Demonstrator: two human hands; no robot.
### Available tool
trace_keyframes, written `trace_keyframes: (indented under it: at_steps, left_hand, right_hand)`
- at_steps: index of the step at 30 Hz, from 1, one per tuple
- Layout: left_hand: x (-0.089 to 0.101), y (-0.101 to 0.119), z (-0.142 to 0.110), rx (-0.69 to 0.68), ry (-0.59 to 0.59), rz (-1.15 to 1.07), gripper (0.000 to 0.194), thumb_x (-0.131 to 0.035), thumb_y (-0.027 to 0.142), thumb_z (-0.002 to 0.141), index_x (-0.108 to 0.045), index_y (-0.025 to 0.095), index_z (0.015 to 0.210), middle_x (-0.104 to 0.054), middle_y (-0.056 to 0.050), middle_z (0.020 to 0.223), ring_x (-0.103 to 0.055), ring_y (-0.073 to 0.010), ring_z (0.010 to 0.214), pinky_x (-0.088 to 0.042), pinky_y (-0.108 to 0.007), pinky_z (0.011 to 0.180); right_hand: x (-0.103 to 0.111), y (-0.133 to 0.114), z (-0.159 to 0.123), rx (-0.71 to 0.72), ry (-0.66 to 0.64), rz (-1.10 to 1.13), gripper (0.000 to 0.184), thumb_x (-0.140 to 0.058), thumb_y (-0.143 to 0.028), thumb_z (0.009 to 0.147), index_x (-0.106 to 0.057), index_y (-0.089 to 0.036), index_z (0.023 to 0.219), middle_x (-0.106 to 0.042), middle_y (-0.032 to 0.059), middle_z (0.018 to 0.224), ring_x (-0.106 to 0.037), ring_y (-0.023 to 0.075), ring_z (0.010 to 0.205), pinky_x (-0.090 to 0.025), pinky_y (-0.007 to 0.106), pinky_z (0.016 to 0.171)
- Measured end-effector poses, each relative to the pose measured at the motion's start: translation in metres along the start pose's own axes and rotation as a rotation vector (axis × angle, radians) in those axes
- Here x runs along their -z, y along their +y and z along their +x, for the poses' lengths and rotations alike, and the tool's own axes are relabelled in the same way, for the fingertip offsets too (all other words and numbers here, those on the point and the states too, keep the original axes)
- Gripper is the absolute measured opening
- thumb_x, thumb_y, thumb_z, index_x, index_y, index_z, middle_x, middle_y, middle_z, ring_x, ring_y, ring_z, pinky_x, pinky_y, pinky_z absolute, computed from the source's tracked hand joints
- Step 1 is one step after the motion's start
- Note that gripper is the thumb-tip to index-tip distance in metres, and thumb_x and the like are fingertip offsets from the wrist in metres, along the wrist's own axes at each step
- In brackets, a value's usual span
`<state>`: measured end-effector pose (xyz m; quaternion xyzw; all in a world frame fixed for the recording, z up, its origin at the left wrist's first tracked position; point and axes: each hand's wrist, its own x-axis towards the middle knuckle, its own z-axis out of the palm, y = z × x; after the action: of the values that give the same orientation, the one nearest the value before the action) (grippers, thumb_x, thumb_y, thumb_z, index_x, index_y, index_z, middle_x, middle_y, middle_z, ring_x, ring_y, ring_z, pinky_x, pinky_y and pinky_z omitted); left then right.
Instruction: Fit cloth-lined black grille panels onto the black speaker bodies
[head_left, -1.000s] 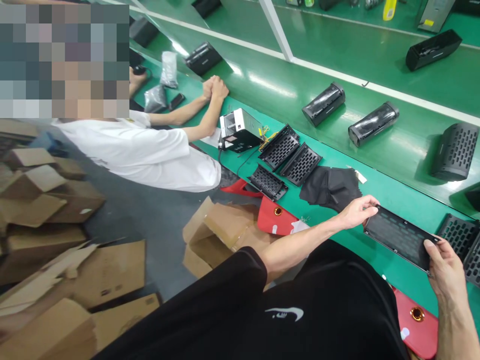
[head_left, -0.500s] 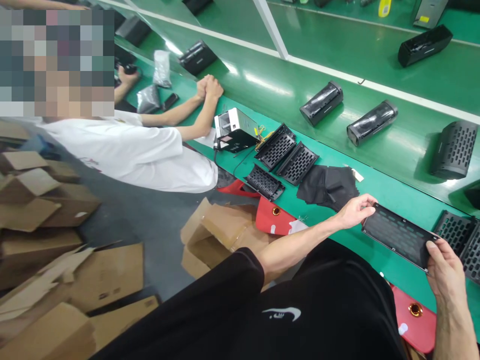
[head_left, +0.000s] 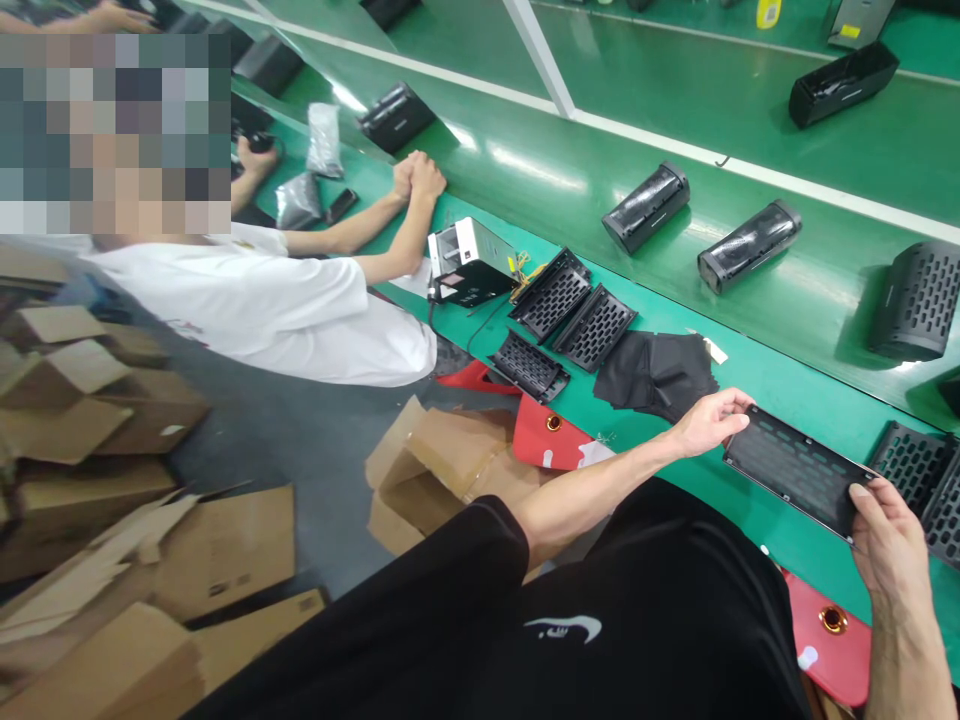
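Between my two hands is a black speaker grille panel (head_left: 799, 472), its slots covered by a thin dark mesh cloth. My left hand (head_left: 712, 420) pinches its left end between thumb and fingers. At the opposite end my right hand (head_left: 889, 525) grips the corner, thumb on top. Just beyond my left hand lies a crumpled pile of black cloth (head_left: 660, 372). Several bare slotted grilles lie on the green bench, among them one grille (head_left: 596, 327) left of the cloth and another grille (head_left: 911, 460) right of my right hand.
Black cylindrical speakers, such as this speaker (head_left: 646, 207), stand on the green conveyor (head_left: 525, 180) beyond the bench. A metal-cased device (head_left: 472, 262) with a cable sits to the left, near a co-worker in a white shirt (head_left: 285, 310). Cardboard boxes (head_left: 442, 460) lie on the floor.
Both hands keep the grille panel in nearly the same position. Speakers on the conveyor have shifted slightly; the near ones appear a little further right.
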<state>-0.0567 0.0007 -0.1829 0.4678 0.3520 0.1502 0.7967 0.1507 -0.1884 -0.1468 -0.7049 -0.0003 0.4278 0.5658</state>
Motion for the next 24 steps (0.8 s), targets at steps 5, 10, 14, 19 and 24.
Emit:
trace_keyframes:
  at_steps: [5, 10, 14, 19, 24]
  left_hand:
    - [0.0, 0.0, 0.002, -0.015, 0.012, 0.022, 0.049, -0.078, 0.051, 0.084, -0.063, 0.015, 0.113, -0.066, -0.002, 0.092, -0.057, -0.0106, 0.074, -0.044, -0.024, 0.07]
    - [0.001, -0.005, 0.004, -0.041, 0.012, 0.019, 0.046, -0.076, 0.051, 0.086, -0.063, 0.015, 0.112, -0.067, -0.002, 0.093, -0.059, -0.012, 0.08, -0.046, -0.025, 0.077]
    - [0.003, -0.012, 0.006, -0.033, 0.029, 0.036, 0.049, -0.077, 0.051, 0.085, -0.063, 0.015, 0.114, -0.067, -0.002, 0.094, -0.058, -0.0111, 0.078, -0.044, -0.025, 0.074]
    - [0.003, -0.008, 0.006, -0.021, 0.039, 0.037, 0.049, -0.078, 0.052, 0.084, -0.064, 0.015, 0.114, -0.065, 0.0, 0.089, -0.055, -0.0094, 0.072, -0.042, -0.023, 0.07]
    - [0.002, 0.011, 0.001, -0.025, 0.062, 0.023, 0.051, -0.083, 0.052, 0.078, -0.064, 0.016, 0.108, -0.063, 0.002, 0.084, -0.054, -0.0092, 0.072, -0.042, -0.021, 0.067]
  right_hand:
    - [0.0, 0.0, 0.001, 0.016, -0.029, 0.002, 0.043, -0.096, -0.044, 0.064, -0.07, -0.025, 0.093, -0.074, -0.0016, 0.089, -0.067, 0.0152, 0.077, -0.055, 0.028, 0.076]
    - [0.001, 0.002, 0.004, 0.016, -0.01, -0.02, 0.043, -0.095, -0.043, 0.063, -0.069, -0.024, 0.091, -0.073, -0.0013, 0.086, -0.065, 0.0146, 0.075, -0.054, 0.027, 0.076]
    - [0.002, 0.001, 0.004, 0.005, -0.024, -0.003, 0.045, -0.096, -0.042, 0.061, -0.069, -0.024, 0.092, -0.073, -0.0009, 0.088, -0.066, 0.0155, 0.077, -0.055, 0.028, 0.077]
    - [0.0, 0.004, 0.005, 0.018, -0.006, -0.025, 0.044, -0.095, -0.045, 0.064, -0.068, -0.025, 0.091, -0.071, -0.002, 0.084, -0.062, 0.0141, 0.069, -0.053, 0.026, 0.068]
    - [-0.011, 0.0, 0.005, 0.022, -0.04, 0.034, 0.045, -0.096, -0.046, 0.061, -0.068, -0.025, 0.089, -0.072, -0.0015, 0.085, -0.065, 0.017, 0.075, -0.055, 0.029, 0.074]
